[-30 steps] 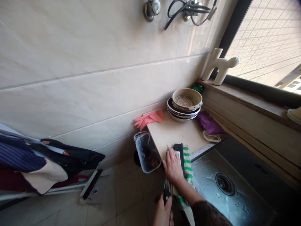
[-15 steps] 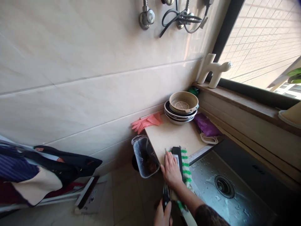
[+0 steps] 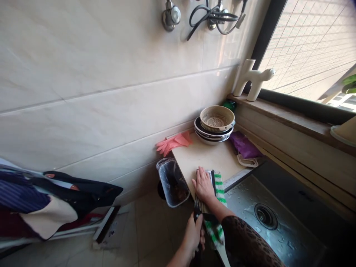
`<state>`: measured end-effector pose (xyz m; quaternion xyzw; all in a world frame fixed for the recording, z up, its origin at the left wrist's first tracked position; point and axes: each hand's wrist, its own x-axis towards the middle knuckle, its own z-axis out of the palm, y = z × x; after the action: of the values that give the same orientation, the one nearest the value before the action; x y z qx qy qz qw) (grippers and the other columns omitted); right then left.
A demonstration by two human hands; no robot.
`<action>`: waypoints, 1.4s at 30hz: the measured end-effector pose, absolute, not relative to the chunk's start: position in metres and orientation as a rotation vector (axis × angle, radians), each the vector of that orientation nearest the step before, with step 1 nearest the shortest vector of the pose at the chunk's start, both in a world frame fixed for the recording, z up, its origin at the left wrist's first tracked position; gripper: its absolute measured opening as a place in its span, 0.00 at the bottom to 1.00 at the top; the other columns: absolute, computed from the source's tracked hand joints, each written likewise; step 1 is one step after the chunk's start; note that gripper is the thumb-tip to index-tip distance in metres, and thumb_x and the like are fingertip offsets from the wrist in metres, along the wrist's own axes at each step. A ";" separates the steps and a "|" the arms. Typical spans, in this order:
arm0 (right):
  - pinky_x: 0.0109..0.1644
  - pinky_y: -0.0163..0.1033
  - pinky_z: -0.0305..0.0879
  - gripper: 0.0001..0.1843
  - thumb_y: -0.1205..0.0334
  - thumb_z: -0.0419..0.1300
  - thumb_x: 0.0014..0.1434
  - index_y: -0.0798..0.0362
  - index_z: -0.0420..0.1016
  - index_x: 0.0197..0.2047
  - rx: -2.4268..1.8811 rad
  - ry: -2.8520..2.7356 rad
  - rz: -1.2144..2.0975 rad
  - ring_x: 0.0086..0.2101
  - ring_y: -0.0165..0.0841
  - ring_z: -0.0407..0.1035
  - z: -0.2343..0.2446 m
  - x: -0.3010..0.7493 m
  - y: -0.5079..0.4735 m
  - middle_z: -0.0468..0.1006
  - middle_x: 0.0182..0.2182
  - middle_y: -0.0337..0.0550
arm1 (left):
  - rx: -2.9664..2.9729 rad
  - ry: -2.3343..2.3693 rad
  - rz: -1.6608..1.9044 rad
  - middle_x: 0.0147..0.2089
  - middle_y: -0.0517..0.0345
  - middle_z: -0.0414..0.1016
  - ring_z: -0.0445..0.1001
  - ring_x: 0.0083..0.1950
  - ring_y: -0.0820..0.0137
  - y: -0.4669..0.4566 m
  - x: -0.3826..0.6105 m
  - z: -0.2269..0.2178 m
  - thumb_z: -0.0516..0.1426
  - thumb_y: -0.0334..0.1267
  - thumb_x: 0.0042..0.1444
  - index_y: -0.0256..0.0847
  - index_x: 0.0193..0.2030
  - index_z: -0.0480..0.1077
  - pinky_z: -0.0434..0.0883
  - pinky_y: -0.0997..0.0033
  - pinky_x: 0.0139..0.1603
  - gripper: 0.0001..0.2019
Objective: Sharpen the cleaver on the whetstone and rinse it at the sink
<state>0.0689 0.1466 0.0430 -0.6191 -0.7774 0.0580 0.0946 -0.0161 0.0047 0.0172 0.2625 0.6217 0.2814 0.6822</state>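
My right hand (image 3: 204, 185) lies flat, fingers stretched out, on the near edge of the counter, beside a dark flat strip. Along its right side runs a green-and-white striped fluffy pad (image 3: 219, 189), which shows again below my right forearm near a pale handle (image 3: 222, 254). Just below, my left hand (image 3: 193, 233) is closed around a tool with a black handle (image 3: 197, 214). The far part of this tool reaches up towards my right palm, and its kind is not clear. Shadow and my fingers hide the tool's lower part.
To the left of the counter (image 3: 191, 159) hangs a lined bin (image 3: 164, 185). Pink gloves (image 3: 174, 142), stacked bowls (image 3: 213, 140) under a beige colander (image 3: 218, 118) and a purple cloth (image 3: 246, 146) lie behind. A wet sink (image 3: 244, 207) is at right, hanging cloths (image 3: 83, 193) at left.
My left hand has moved up and forward with the black-handled tool, nearer my right hand. My right hand has shifted slightly and still lies flat. The view has tilted a little.
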 end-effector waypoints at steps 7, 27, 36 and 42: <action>0.68 0.54 0.50 0.33 0.51 0.46 0.69 0.67 0.59 0.68 -1.749 -2.328 0.102 0.68 0.49 0.48 0.033 0.070 0.129 0.54 0.69 0.61 | 0.556 1.484 0.609 0.15 0.72 0.57 0.60 0.15 0.73 -0.007 -0.015 0.018 0.60 0.62 0.49 0.42 0.53 0.64 0.60 0.75 0.18 0.32; 0.69 0.53 0.49 0.35 0.47 0.45 0.69 0.67 0.59 0.68 -1.741 -2.292 0.091 0.68 0.49 0.48 0.029 0.068 0.123 0.55 0.69 0.61 | 0.574 1.580 0.732 0.22 0.64 0.67 0.71 0.24 0.68 -0.022 -0.024 0.005 0.64 0.62 0.42 0.45 0.46 0.66 0.67 0.72 0.25 0.30; 0.69 0.52 0.48 0.34 0.50 0.45 0.70 0.68 0.58 0.68 -1.796 -2.302 0.143 0.68 0.48 0.48 0.036 0.070 0.134 0.54 0.69 0.62 | 0.548 1.464 0.646 0.16 0.73 0.57 0.56 0.14 0.75 0.000 -0.016 0.027 0.61 0.67 0.45 0.44 0.50 0.64 0.58 0.76 0.16 0.34; 0.68 0.54 0.49 0.33 0.51 0.46 0.70 0.69 0.59 0.67 -1.785 -2.299 0.142 0.68 0.49 0.49 0.037 0.071 0.134 0.56 0.68 0.64 | 0.579 1.495 0.618 0.16 0.71 0.58 0.58 0.14 0.74 0.000 -0.017 0.026 0.59 0.63 0.50 0.44 0.48 0.65 0.59 0.75 0.16 0.28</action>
<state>0.0711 0.1341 0.0365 -0.6085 -0.7839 0.0484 0.1134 -0.0169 0.0000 0.0258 0.2551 0.6588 0.2725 0.6532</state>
